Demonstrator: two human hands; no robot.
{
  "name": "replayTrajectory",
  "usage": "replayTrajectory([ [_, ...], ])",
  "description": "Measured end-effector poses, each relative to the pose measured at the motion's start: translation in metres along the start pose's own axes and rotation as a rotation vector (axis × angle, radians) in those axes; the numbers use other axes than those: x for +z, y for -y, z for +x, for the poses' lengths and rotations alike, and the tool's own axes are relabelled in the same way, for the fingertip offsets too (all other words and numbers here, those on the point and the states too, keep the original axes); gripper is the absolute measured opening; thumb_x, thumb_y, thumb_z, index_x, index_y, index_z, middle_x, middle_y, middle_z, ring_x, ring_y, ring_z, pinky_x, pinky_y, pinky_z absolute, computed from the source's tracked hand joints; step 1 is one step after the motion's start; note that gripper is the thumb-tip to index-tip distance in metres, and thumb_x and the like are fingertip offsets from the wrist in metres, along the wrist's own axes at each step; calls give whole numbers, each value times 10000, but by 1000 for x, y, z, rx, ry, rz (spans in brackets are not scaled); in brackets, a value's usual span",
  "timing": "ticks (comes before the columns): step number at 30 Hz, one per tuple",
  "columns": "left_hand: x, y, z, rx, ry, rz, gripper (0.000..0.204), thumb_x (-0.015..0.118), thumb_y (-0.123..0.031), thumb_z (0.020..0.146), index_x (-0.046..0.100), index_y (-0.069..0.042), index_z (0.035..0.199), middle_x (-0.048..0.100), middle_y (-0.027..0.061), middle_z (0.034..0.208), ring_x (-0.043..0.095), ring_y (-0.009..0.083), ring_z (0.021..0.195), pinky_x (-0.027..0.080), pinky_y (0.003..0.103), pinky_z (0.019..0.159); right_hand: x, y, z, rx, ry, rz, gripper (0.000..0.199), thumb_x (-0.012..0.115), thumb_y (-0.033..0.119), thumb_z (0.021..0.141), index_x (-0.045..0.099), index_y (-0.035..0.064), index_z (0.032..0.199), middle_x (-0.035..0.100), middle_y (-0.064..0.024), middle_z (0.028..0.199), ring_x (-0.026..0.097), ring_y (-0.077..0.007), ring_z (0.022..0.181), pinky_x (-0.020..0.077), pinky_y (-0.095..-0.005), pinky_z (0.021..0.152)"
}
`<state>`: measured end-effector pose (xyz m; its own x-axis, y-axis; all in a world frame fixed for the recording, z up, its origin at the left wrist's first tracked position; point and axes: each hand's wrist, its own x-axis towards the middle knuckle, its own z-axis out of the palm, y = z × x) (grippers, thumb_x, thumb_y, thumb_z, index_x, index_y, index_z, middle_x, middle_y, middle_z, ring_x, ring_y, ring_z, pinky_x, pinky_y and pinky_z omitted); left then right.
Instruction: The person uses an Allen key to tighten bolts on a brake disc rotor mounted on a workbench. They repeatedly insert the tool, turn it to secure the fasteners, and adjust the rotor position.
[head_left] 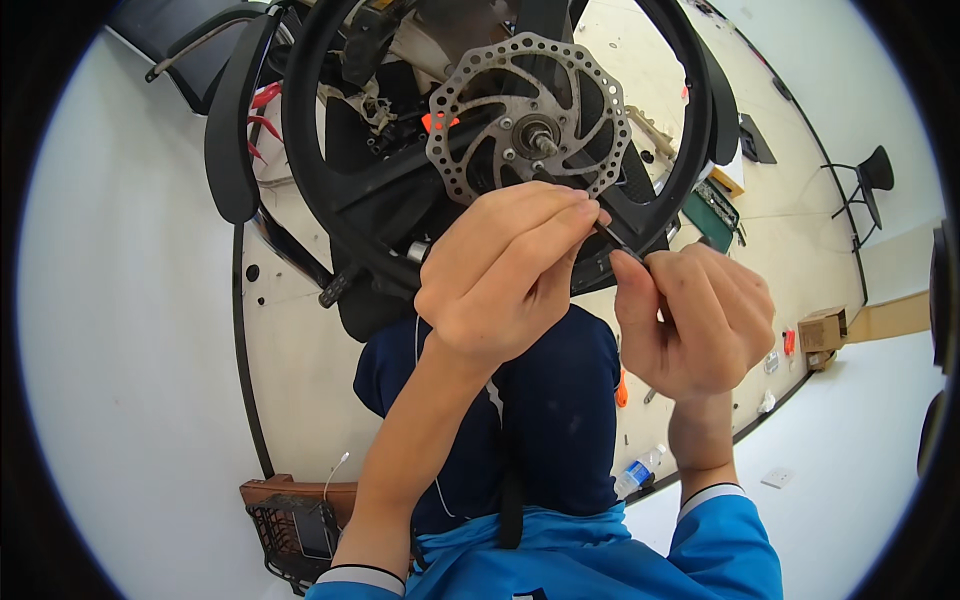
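A wheel (305, 150) with a black rim and broad spokes stands in front of me, above my knees. On its hub is a silver brake disc (470, 75), drilled with holes along its scalloped edge, and a threaded axle (541, 142) sticks out of the middle. My left hand (505, 265) is closed at the disc's lower edge, its fingertips pinching a thin dark rod (618, 240). Lower right, my right hand (700, 310) pinches the rod's other end between thumb and bent forefinger. The left fingers hide where the rod's far end meets the disc.
A black chair with an armrest (235, 130) stands behind the wheel. An open green tool case (712, 212) lies on the floor at right. Farther off are a cardboard box (822, 328), a plastic bottle (640, 470) and a black chair (868, 185). A black basket (275, 530) sits lower left.
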<state>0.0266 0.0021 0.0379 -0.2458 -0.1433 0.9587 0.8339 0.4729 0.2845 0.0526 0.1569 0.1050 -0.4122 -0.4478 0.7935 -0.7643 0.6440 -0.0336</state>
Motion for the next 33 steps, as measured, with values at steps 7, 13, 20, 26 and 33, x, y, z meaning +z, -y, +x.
replayTrajectory([
  [7, -6, -3, 0, 9, 7, 35, 249, 714, 202, 738, 716, 54, 938, 731, 163, 910, 733, 256, 804, 623, 305, 697, 12, 1, -14, 142, -60, 241, 156, 803, 29, 723, 652, 4, 751, 594, -65, 633, 571, -181, 500, 442, -247, 471],
  [13, -11, -32, 6, -55, -23, -116, 243, 794, 99, 777, 640, 64, 961, 703, 162, 872, 708, 258, 770, 596, 320, 713, 43, -13, -33, 210, -91, 546, 323, 750, -3, 713, 689, -29, 1029, 704, -145, 976, 691, -280, 851, 559, -308, 761],
  [20, -4, -26, -10, -943, -90, -398, 114, 752, 7, 880, 651, 54, 903, 721, 86, 844, 697, 109, 733, 561, 230, 692, 58, -24, -45, 231, -81, 335, 242, 790, -16, 778, 654, -1, 976, 642, -100, 845, 646, -262, 731, 510, -312, 627],
  [26, 0, -8, -15, -1199, -39, -439, 217, 741, -126, 932, 698, 86, 916, 719, 132, 807, 705, 159, 702, 588, 274, 673, 62, -27, -69, 446, 94, 475, 154, 658, -53, 903, 656, -7, 1050, 608, -107, 797, 595, -221, 642, 473, -298, 591],
  [33, 5, -3, -6, -1201, 42, -385, 259, 688, -152, 969, 722, 105, 970, 725, 172, 824, 721, 198, 682, 599, 281, 631, 60, -46, -72, 414, 61, 440, 151, 654, -67, 902, 658, -11, 1042, 561, -82, 745, 524, -161, 567, 421, -271, 525],
])
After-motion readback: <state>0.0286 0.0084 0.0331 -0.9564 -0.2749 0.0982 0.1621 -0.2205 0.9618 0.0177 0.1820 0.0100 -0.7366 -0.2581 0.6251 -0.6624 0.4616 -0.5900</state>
